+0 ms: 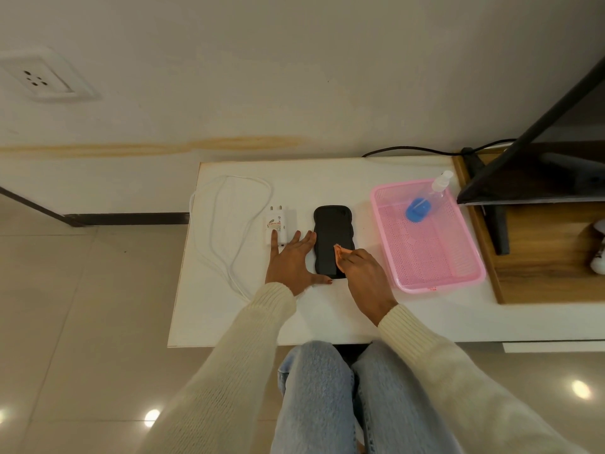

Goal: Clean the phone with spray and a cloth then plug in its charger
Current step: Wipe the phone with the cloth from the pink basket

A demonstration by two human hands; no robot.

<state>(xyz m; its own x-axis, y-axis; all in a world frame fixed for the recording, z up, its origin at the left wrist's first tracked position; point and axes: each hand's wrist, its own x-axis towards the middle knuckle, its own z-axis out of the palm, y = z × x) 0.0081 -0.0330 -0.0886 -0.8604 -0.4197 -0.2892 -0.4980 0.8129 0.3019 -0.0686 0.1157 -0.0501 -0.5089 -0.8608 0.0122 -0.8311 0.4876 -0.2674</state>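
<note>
A low white surface [327, 317] stands against a pale wall, over a tiled floor. The phone [330, 231] lies flat at its middle, with the charger [280, 226] just to its left and the spray bottle [429, 198] in a pink basket [432, 253] to its right. The left hand [289, 262] lies flat, fingers straight and spread, touching the phone's left edge. The right hand [361, 271] pinches the orange cloth [339, 252] on the screen. This looks like the wiping step: brace the phone firmly and cover the whole glass with light, overlapping strokes
</note>
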